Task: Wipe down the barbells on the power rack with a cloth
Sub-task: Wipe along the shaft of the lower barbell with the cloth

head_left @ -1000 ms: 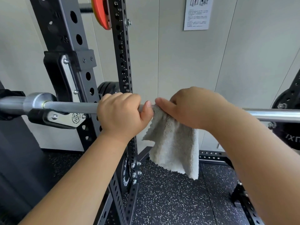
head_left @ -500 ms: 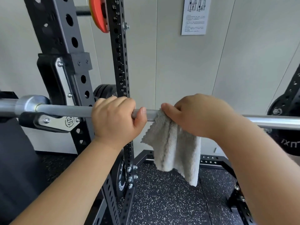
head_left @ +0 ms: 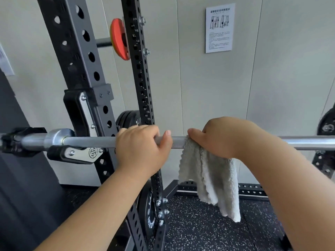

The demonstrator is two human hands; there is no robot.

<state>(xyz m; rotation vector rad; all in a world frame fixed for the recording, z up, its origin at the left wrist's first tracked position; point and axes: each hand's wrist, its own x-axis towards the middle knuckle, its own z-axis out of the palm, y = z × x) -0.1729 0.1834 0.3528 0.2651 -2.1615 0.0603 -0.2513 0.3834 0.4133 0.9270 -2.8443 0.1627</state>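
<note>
You have the barbell (head_left: 90, 142) lying level in the J-hook (head_left: 79, 153), and every place below is taken from that hook; your left hand (head_left: 143, 149) is wrapped round the bare shaft a little to the right of the J-hook, fingers and thumb curled about the metal and holding no cloth; your right hand (head_left: 223, 136) sits further from the J-hook again, with a short bare stretch of shaft between the two hands; its fingers are closed over the cloth (head_left: 208, 174), pinning it against the bar, while the loose tail hangs down toward the speckled floor (head_left: 199, 230).

By my reading you are in the middle of wiping this bar, not at the end of it; the cloth covers only the patch under your right palm, and nothing in the look of the metal tells me which stretches have been rubbed, so I cannot credit any length as done. What looks left to you: the long run of shaft beyond your right hand, away from the J-hook and out toward the black plate (head_left: 324, 116) at the frame edge; the section your left hand is covering; the short piece between that hand and the J-hook; and the thicker sleeve (head_left: 32, 142) on the other side of the J-hook. The task speaks of barbells in the plural; only this one shows, so I cannot tell whether others wait for you.
</note>
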